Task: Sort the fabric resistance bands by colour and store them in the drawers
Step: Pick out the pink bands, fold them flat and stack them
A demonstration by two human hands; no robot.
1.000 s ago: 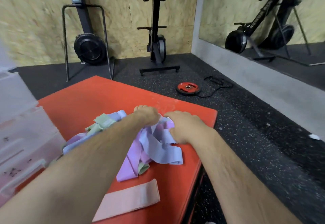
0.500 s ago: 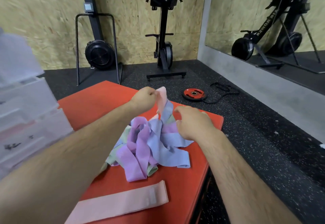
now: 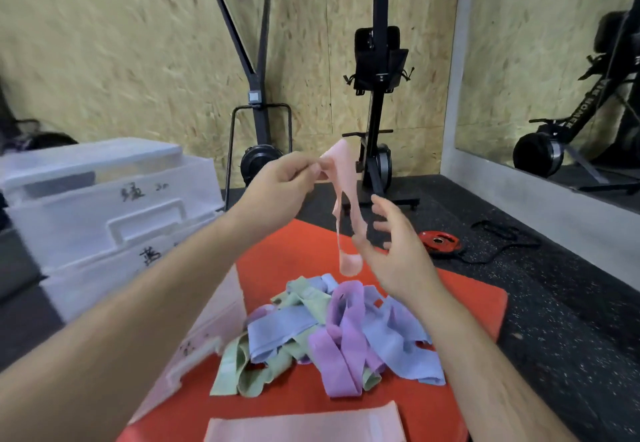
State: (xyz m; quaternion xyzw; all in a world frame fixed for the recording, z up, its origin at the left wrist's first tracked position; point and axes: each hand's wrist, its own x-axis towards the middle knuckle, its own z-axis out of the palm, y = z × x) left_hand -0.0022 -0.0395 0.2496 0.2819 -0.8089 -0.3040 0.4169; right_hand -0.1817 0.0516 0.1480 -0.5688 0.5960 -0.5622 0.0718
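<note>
So the left hand [image 3: 277, 181] is pinching the top end of a pink band [image 3: 343, 199] and holding it up over the pile of bands [image 3: 332, 337] on the red mat [image 3: 467, 306], while the right hand [image 3: 391, 254] is open with fingers spread right beside its lower half, holding nothing. Looks light, soft and floppy, so I'd grab it near both ends to flatten it. It hangs pretty much straight down, long axis vertical, loop end toward the pile.
</note>
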